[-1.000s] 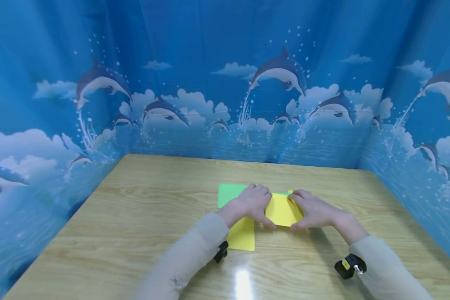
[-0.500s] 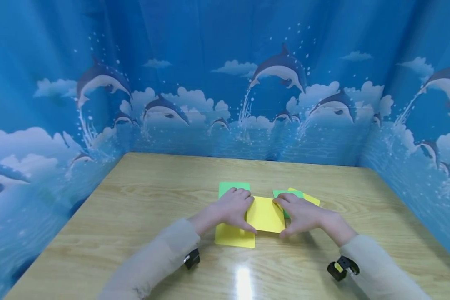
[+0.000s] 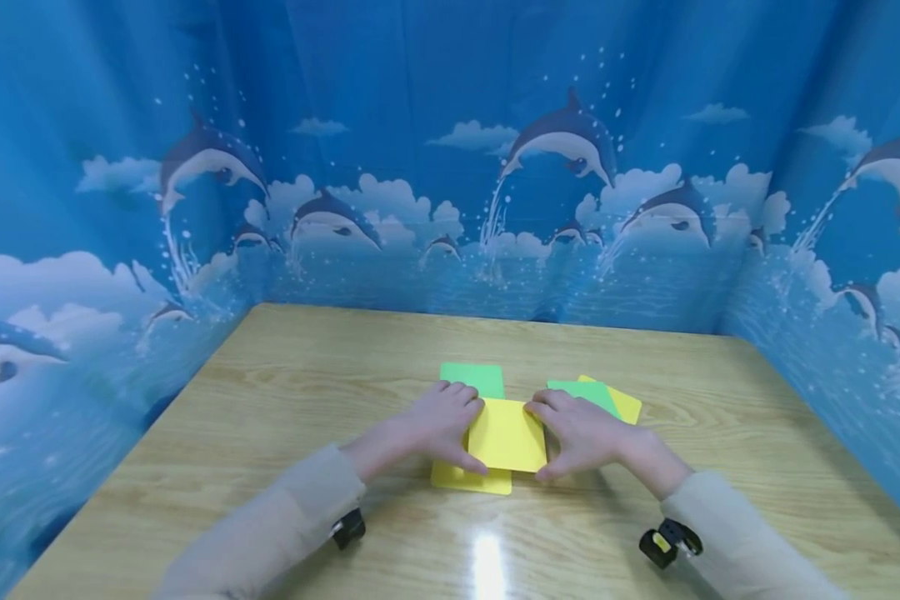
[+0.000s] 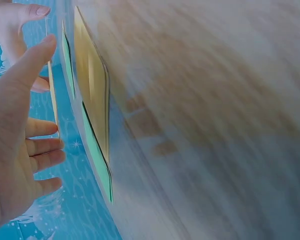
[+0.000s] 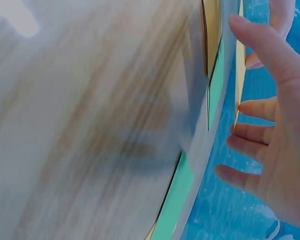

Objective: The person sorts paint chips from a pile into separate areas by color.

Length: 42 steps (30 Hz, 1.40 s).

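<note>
Both hands hold a thin square yellow card [image 3: 507, 435] between them, raised above the table in the wrist views. My left hand [image 3: 442, 423] grips its left side, thumb at the near corner and fingertips at the far one. On the opposite side, my right hand [image 3: 577, 432] grips the card the same way. Below it lie another yellow card [image 3: 457, 478] and a green card [image 3: 472, 377], partly covered by the held card and my left hand. Edge-on, the held card [image 4: 53, 97] shows beside the left fingers, and its edge [image 5: 239, 75] beside the right fingers.
Beyond my right hand, a green card [image 3: 583, 392] overlaps a tilted yellow card [image 3: 627, 406]. The wooden table [image 3: 307, 375] ends at a blue dolphin-print curtain [image 3: 390, 167] at the back and sides. Each wrist carries a small black camera [image 3: 348, 528].
Both hands have carried the yellow card leftward, from beside the right-hand cards to over the left-hand yellow and green cards. The green and yellow cards at right have come into view.
</note>
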Each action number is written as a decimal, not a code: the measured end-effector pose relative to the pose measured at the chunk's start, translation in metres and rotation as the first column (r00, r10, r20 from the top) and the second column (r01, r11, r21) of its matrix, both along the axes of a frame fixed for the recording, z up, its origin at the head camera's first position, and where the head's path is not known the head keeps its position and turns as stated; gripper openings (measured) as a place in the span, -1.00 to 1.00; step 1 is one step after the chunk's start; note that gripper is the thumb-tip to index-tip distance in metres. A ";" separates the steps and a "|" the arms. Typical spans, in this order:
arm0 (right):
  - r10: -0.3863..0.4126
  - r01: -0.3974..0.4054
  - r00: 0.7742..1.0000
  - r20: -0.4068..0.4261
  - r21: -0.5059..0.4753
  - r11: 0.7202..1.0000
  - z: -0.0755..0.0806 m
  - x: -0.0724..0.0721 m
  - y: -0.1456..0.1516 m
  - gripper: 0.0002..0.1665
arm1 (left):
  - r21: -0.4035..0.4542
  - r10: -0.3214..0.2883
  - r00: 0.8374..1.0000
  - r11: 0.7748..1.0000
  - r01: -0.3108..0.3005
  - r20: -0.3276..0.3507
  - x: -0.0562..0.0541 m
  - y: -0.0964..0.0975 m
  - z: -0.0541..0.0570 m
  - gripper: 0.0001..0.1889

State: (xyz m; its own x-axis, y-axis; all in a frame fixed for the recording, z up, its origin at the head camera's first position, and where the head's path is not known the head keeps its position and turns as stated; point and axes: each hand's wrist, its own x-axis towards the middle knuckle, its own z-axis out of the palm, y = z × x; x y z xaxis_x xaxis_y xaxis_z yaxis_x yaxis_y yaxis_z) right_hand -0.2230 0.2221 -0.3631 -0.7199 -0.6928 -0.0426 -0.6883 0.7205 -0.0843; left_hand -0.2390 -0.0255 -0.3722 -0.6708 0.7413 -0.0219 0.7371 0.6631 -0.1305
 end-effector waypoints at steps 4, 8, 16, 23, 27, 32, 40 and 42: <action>0.043 -0.042 0.998 -0.036 0.009 0.999 -0.002 0.002 -0.009 0.07 | 0.013 0.003 1.000 1.000 -0.003 0.019 0.004 -0.011 -0.002 0.00; 0.051 -0.050 0.999 -0.020 0.026 0.998 -0.004 0.006 -0.018 0.07 | 0.019 -0.009 0.998 1.000 0.008 0.057 0.009 -0.021 -0.004 -0.03; 0.053 -0.051 0.999 -0.010 0.115 0.992 -0.009 0.012 -0.033 0.09 | 0.012 -0.028 0.994 1.000 0.027 0.106 0.014 -0.031 -0.008 -0.06; 0.040 -0.038 0.999 -0.015 0.156 0.987 -0.013 0.011 -0.040 0.09 | 0.001 -0.035 0.995 0.999 0.035 0.093 0.014 -0.035 -0.009 -0.09; 0.050 -0.048 0.999 -0.013 0.155 0.987 -0.014 0.010 -0.042 0.06 | -0.011 -0.028 0.995 1.000 0.029 0.095 0.013 -0.036 -0.011 -0.08; 0.056 -0.053 0.998 -0.011 0.153 0.987 -0.015 0.010 -0.043 0.04 | -0.020 -0.021 0.994 1.000 0.024 0.106 0.013 -0.037 -0.013 -0.06; 0.052 -0.049 0.998 -0.016 0.151 0.987 -0.014 0.009 -0.043 0.05 | -0.018 -0.008 0.993 1.000 0.010 0.116 0.013 -0.037 -0.011 -0.06; 0.055 -0.052 0.998 -0.017 0.149 0.987 -0.015 0.008 -0.043 0.05 | -0.024 -0.009 0.993 1.000 0.012 0.115 0.013 -0.037 -0.011 -0.06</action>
State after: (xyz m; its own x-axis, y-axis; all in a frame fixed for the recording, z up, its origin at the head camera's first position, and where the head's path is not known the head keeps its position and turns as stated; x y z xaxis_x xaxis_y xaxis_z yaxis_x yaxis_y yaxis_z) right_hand -0.2148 0.1790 -0.3780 -0.6838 -0.7173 -0.1334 -0.7267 0.6861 0.0358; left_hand -0.2261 -0.0624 -0.3833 -0.6548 0.7468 -0.1165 0.7552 0.6527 -0.0607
